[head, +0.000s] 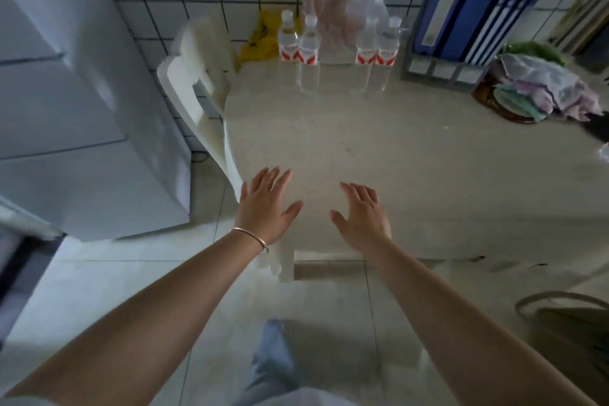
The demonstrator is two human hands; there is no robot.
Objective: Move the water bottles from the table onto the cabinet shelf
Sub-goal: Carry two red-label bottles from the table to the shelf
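Observation:
Several clear water bottles with red-and-white labels stand at the far side of the pale table (412, 148), against the tiled wall: one pair on the left (309, 49) and another pair on the right (387, 49). My left hand (265, 204), with a bangle on its wrist, hovers over the table's near left corner with its fingers straight. My right hand (364, 214) is beside it over the near edge, fingers spread and relaxed. Both hands hold nothing and are well short of the bottles.
A white cabinet (82, 109) stands to the left of the table. A white chair (194, 82) is between them. A clear plastic bag (346, 10) sits behind the bottles, blue binders in a rack (468, 10) and crumpled cloth (540, 89) at the right.

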